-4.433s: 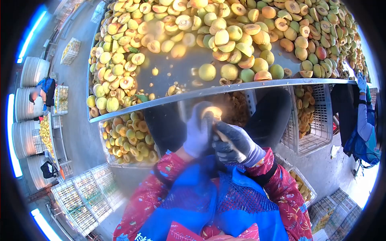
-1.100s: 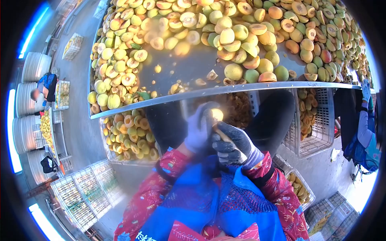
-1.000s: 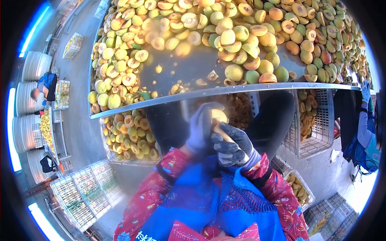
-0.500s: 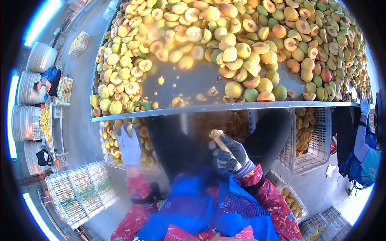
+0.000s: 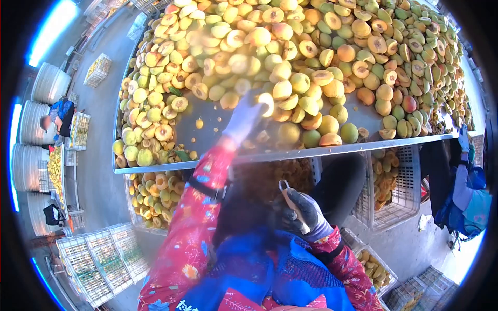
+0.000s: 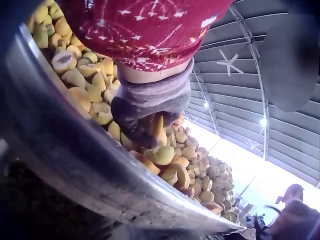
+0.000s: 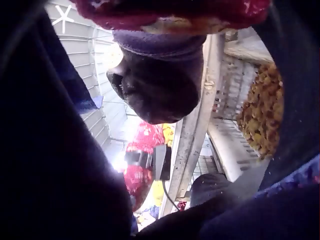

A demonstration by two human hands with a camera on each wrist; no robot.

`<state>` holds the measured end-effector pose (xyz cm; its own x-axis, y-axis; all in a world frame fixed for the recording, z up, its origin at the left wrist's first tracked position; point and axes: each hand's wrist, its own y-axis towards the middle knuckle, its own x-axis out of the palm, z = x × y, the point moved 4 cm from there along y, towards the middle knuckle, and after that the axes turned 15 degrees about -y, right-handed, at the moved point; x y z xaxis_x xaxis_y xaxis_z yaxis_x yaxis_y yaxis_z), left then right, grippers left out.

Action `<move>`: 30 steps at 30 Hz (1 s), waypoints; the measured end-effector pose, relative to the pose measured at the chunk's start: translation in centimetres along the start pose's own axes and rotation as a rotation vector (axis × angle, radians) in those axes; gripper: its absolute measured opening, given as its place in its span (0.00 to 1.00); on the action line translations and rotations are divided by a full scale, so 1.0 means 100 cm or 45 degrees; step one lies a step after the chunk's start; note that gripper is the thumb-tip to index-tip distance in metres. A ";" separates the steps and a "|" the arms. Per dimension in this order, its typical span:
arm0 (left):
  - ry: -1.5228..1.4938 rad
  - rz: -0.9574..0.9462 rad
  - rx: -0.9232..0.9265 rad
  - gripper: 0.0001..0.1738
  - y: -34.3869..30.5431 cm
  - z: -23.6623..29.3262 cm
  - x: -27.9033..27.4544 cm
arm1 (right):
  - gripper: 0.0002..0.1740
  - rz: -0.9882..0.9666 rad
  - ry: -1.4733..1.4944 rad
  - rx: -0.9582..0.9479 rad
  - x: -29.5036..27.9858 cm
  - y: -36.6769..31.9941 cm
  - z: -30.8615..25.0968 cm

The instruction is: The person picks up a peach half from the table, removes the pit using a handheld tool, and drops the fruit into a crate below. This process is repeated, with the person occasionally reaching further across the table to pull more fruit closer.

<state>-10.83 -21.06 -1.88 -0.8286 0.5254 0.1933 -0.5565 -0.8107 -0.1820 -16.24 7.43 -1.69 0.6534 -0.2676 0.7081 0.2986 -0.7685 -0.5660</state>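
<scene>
In the head view my left hand (image 5: 246,118), in a pale glove with dark fingers, reaches over the metal table and holds a peach half (image 5: 266,104) at the near side of the fruit pile. The left wrist view shows its gloved fingers (image 6: 134,127) curled at a cut yellow piece among the peaches (image 6: 162,155). My right hand (image 5: 307,213), in a grey-coated glove, grips the wooden handle of a pitting spoon (image 5: 294,205) over my lap. The spoon's metal loop points up and carries nothing. In the right wrist view the back of the right glove (image 7: 160,87) hides the tool.
The table's raised metal edge (image 5: 290,154) runs between me and the pile. Beneath stand a left crate of peach halves (image 5: 155,199), a middle heap of brown scraps (image 5: 290,173) and a right crate (image 5: 397,202). Another person (image 5: 469,186) works at far right.
A second ago both hands met at a peach half on the spoon. Half a second ago the left hand was over the left crate, a pit on the spoon. Now the left hand is at the pile, the loop bare.
</scene>
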 end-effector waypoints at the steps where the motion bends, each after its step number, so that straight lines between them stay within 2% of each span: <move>1: 0.168 -0.157 0.312 0.27 -0.019 0.011 -0.007 | 0.21 0.125 -0.158 -0.014 0.005 -0.002 -0.008; 3: 0.103 -0.239 0.294 0.25 -0.056 0.008 -0.021 | 0.17 0.203 -0.625 -0.126 0.024 -0.004 -0.029; 5: -0.082 -0.178 0.087 0.24 -0.088 -0.006 -0.029 | 0.13 0.283 -0.989 -0.316 0.043 -0.002 -0.046; 8: -0.382 0.127 -0.040 0.16 -0.128 0.001 -0.015 | 0.09 0.445 -1.558 -0.762 0.056 0.008 -0.052; 9: -0.490 0.135 -0.122 0.16 -0.138 0.008 -0.006 | 0.09 0.568 -2.374 -1.498 0.079 -0.003 -0.060; 11: -0.657 0.049 -0.353 0.25 -0.155 0.028 0.014 | 0.09 0.565 -2.041 -1.160 0.080 0.004 -0.057; 12: -0.307 -0.001 -0.128 0.26 -0.160 0.035 0.015 | 0.09 0.556 -1.871 -0.992 0.079 0.008 -0.053; 13: 0.042 -0.054 0.103 0.27 -0.164 0.042 0.018 | 0.13 0.584 -1.986 -0.906 0.078 0.009 -0.049; 14: 0.066 -0.038 0.098 0.24 -0.166 0.033 0.013 | 0.15 0.590 -2.021 -0.838 0.080 0.009 -0.049; 16: 0.114 -0.007 0.087 0.28 -0.171 0.016 0.003 | 0.20 0.591 -2.080 -0.693 0.085 0.007 -0.048; 17: 0.548 -0.059 0.430 0.30 -0.175 0.016 0.002 | 0.21 0.531 -2.152 -0.719 0.086 0.008 -0.046; 20: 0.944 -0.031 0.659 0.32 -0.185 0.013 0.010 | 0.24 0.369 -2.290 -0.840 0.079 0.012 -0.033; 21: 1.049 0.036 0.765 0.28 -0.185 0.006 0.011 | 0.25 0.330 -2.289 -0.915 0.075 0.013 -0.029; 22: 1.152 0.103 0.870 0.25 -0.185 -0.003 0.009 | 0.24 0.285 -2.165 -0.815 0.075 0.013 -0.031; 23: 1.298 0.130 0.836 0.30 -0.187 -0.022 0.000 | 0.23 0.253 -2.039 -0.718 0.075 0.014 -0.033; 24: 0.885 0.254 0.498 0.30 -0.182 -0.024 -0.006 | 0.21 0.218 -1.781 -0.457 0.082 0.009 -0.045; 25: 0.464 0.363 0.164 0.31 -0.179 -0.025 -0.003 | 0.19 0.200 -1.712 -0.421 0.081 0.008 -0.045; 26: 0.513 0.338 0.158 0.31 -0.179 -0.019 0.003 | 0.18 0.184 -1.642 -0.384 0.079 0.007 -0.045; 28: 0.611 0.287 0.148 0.31 -0.179 -0.005 0.014 | 0.15 0.184 -1.878 -0.758 0.062 0.015 -0.030; 30: 1.435 -0.009 0.754 0.31 -0.184 -0.008 0.020 | 0.14 0.230 -1.905 -0.685 0.050 0.022 -0.028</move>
<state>-2.33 -4.91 1.11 -0.5804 0.2219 -0.7835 -0.6901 -0.6449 0.3285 -14.26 2.79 1.79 0.8100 0.1619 -0.5636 0.0885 -0.9839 -0.1556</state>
